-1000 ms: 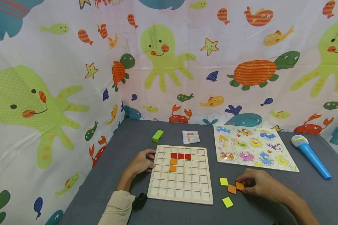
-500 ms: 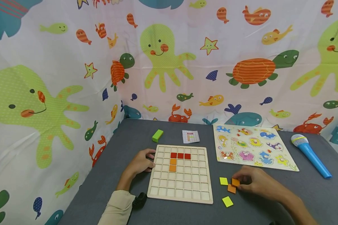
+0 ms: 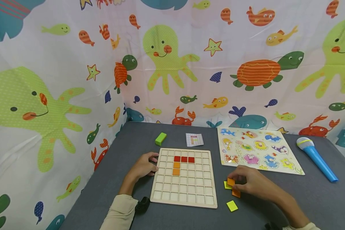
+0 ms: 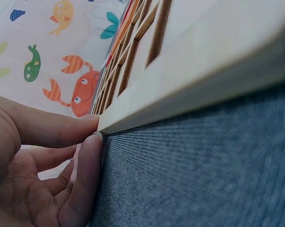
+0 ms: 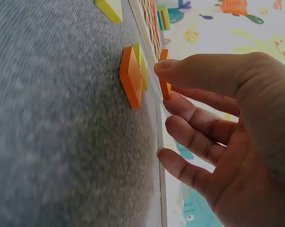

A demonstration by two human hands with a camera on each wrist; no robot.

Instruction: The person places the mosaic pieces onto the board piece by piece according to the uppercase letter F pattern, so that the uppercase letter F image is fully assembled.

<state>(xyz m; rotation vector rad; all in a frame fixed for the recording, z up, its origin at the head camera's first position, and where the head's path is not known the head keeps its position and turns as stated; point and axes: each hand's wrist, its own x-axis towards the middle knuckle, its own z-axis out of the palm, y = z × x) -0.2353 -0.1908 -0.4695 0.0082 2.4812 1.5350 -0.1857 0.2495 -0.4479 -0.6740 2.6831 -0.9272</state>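
My right hand (image 3: 254,182) pinches an orange square tile (image 3: 231,181) between thumb and fingers, raised above the table. In the right wrist view the held tile (image 5: 166,89) stands edge-on at the thumb tip. Below it lie another orange tile (image 3: 236,193) and a yellow tile (image 3: 226,185), partly covered in the head view. A second yellow tile (image 3: 232,206) lies nearer me. My left hand (image 3: 143,165) holds the left edge of a wooden grid board (image 3: 187,191), thumb and finger at its rim (image 4: 147,116). Red tiles (image 3: 184,159) and orange tiles (image 3: 176,168) fill some cells.
Behind the board are green blocks (image 3: 161,139) and a pattern card (image 3: 194,140). A sea-animal puzzle board (image 3: 258,150) lies beyond my right hand, with a blue toy microphone (image 3: 316,158) to its right. A printed curtain (image 3: 184,70) encloses the table.
My right hand has moved left with the orange tile, lifting it from beside the other orange tile to over the yellow one. My left hand and the grid board have stayed still.
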